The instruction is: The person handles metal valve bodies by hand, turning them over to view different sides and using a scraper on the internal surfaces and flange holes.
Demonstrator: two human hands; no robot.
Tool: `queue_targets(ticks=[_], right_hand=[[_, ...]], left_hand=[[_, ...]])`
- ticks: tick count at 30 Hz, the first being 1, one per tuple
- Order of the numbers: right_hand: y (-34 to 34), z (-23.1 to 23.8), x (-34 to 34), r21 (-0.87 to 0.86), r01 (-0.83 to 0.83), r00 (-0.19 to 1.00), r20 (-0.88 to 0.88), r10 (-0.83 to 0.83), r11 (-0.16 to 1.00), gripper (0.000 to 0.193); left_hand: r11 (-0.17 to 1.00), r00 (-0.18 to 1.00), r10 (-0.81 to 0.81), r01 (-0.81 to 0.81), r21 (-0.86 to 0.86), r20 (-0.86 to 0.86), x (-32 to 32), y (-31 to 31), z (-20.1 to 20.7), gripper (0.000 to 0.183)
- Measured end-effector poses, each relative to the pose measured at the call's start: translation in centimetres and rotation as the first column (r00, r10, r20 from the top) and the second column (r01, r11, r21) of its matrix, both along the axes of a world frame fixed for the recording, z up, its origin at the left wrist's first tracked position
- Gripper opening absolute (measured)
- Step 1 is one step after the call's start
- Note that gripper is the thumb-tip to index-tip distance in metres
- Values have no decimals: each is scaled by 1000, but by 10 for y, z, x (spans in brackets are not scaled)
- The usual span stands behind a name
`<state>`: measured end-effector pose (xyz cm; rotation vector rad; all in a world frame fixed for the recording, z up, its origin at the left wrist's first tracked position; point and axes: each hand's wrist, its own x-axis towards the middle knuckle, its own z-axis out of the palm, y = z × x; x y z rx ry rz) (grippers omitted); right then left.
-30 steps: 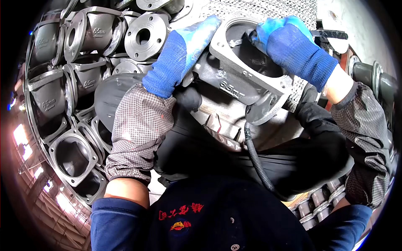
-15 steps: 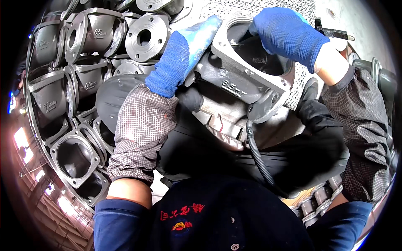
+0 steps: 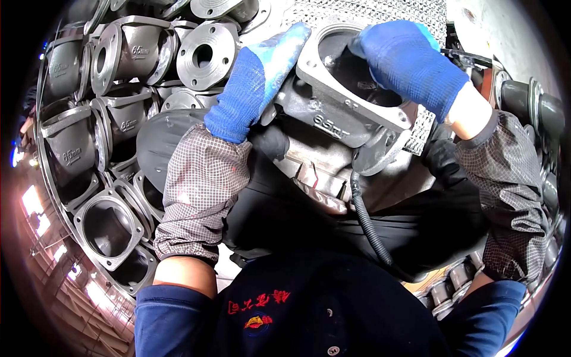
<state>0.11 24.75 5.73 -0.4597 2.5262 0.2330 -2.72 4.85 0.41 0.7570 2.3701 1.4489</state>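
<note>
A grey cast-iron valve body (image 3: 328, 114) with a square flange around its wide round opening lies tilted before me, over my legs. My left hand (image 3: 267, 66), in a blue glove with a pale coated palm, grips its left side, fingers stretched up along the flange. Over the far right of the opening is my right hand (image 3: 407, 62), also gloved in blue. Its fingers are curled, with the tips reaching inside the rim; whatever they may pinch is hidden. A round side flange (image 3: 380, 153) projects at the casting's lower right.
Many similar grey castings (image 3: 107, 229) are stacked at the left, and more flanged castings (image 3: 526, 101) stand at the right. A textured metal mesh sheet (image 3: 380, 11) lies behind the valve body. One ribbed black hose (image 3: 370, 229) runs down past my legs.
My right hand has shifted slightly downward over the opening, its forearm drawing a little nearer. The valve body has moved slightly left, along with my left hand.
</note>
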Motion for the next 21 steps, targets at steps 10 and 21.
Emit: queue_targets(ticks=[10, 21], right_hand=[[11, -13, 21, 46, -69, 983, -169, 76, 997, 19], [8, -15, 11, 29, -148, 984, -100, 150, 989, 18]], left_hand=[[1000, 993, 5, -4, -8, 114, 5, 1, 1, 44], [999, 988, 37, -33, -27, 148, 6, -2, 4, 46]])
